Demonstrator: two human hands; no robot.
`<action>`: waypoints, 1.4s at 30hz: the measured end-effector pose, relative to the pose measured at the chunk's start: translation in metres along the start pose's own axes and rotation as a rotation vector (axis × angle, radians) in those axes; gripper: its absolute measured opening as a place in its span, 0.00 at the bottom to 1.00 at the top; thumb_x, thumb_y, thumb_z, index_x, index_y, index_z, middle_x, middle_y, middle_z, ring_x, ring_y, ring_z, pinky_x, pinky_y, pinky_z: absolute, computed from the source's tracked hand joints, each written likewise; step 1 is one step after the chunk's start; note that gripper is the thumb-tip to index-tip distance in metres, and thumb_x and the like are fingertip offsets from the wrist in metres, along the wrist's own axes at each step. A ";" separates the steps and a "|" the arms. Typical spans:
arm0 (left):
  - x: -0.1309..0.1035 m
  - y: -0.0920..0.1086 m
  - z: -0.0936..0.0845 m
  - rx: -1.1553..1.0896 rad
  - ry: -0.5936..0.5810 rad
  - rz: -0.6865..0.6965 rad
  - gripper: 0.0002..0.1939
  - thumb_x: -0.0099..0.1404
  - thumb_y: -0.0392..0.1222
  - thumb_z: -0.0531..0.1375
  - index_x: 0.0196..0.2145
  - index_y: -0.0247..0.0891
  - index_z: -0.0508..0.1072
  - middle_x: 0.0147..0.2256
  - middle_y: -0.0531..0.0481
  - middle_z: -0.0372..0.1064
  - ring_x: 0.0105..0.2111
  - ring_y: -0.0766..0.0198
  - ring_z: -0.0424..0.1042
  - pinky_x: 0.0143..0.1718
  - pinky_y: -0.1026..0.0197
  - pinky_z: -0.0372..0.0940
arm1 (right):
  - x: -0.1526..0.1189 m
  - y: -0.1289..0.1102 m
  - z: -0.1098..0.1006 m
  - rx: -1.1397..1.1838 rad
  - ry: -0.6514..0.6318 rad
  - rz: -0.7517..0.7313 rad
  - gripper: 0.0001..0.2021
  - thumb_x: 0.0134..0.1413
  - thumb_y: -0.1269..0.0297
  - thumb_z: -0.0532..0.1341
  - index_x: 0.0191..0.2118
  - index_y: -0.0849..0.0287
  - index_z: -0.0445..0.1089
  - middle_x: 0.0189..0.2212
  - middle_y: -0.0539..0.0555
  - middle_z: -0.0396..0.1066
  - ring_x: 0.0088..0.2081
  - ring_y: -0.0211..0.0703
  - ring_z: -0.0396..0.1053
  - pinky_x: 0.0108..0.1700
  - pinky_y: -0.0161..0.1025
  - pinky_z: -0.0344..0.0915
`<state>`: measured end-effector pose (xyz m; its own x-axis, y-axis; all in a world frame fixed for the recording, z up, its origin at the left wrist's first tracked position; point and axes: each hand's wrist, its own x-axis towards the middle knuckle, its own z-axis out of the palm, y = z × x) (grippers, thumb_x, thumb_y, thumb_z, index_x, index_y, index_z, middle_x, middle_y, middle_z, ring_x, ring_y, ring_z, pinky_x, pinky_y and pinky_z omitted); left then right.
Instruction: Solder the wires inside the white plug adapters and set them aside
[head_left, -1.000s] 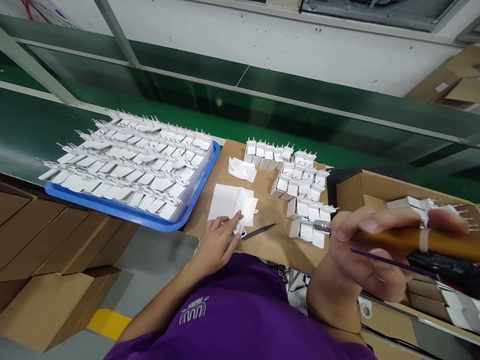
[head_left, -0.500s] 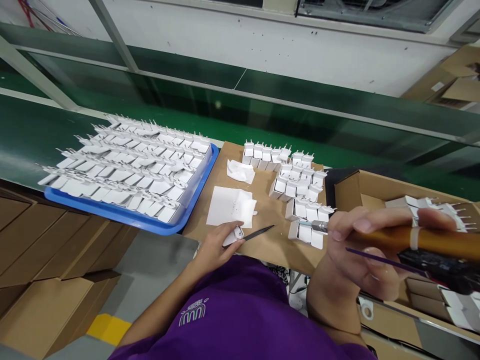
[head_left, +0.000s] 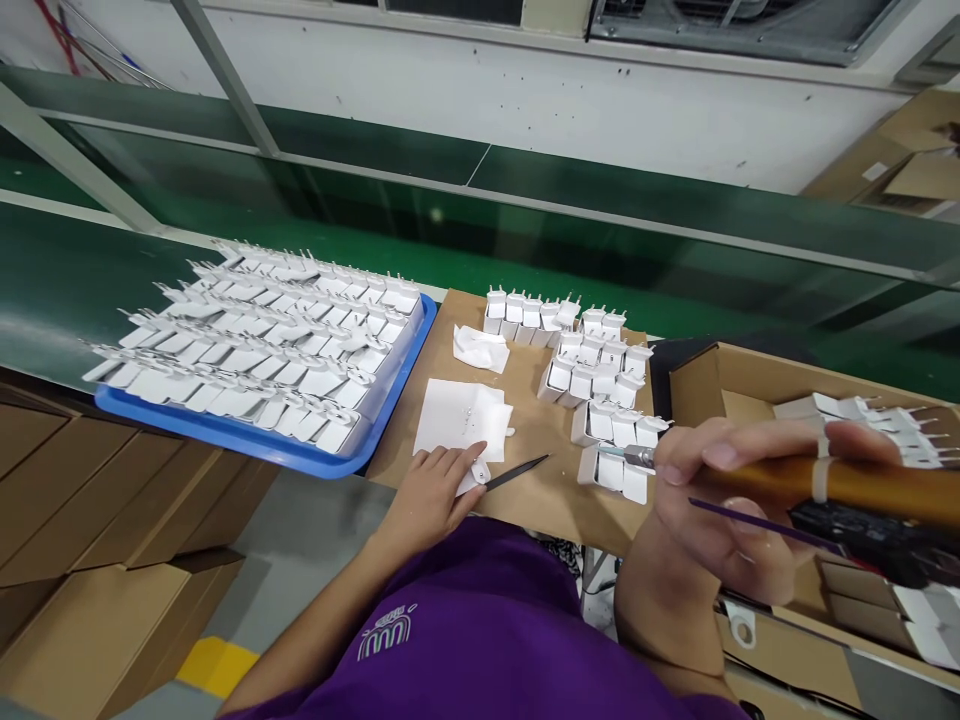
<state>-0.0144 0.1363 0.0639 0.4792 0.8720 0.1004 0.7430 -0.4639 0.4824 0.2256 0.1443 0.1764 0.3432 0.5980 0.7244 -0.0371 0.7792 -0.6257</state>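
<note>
Beside the black tweezers (head_left: 519, 472), the left hand (head_left: 426, 500) pinches 1 white charger part (head_left: 472, 478), its end exposed and so reachable; the right hand (head_left: 701, 520) grips what is probably an electric screwdriver (head_left: 885, 488).

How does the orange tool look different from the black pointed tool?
The orange tool is thick at its handle, whereas the black pointed tool is slim throughout. The orange tool has a metal section and a pale tip; the black pointed tool looks dark all over. The right hand holds the orange tool raised, while the black pointed tool lies on the brown board. Both are long and narrow-tipped.
</note>
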 end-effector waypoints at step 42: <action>0.224 -0.057 -0.056 0.208 0.265 -0.393 0.12 0.64 0.33 0.54 0.45 0.27 0.68 0.46 0.28 0.69 0.50 0.41 0.68 0.52 0.47 0.57 | -0.006 -0.006 -0.011 0.064 -0.036 0.013 0.22 0.51 0.69 0.63 0.53 0.53 0.68 0.31 0.48 0.70 0.25 0.36 0.64 0.24 0.38 0.58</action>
<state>0.0242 0.3673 0.1077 0.0301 0.9838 0.1767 0.9332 -0.0910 0.3477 0.2339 0.1341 0.1724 0.3080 0.6139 0.7268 -0.1023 0.7809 -0.6163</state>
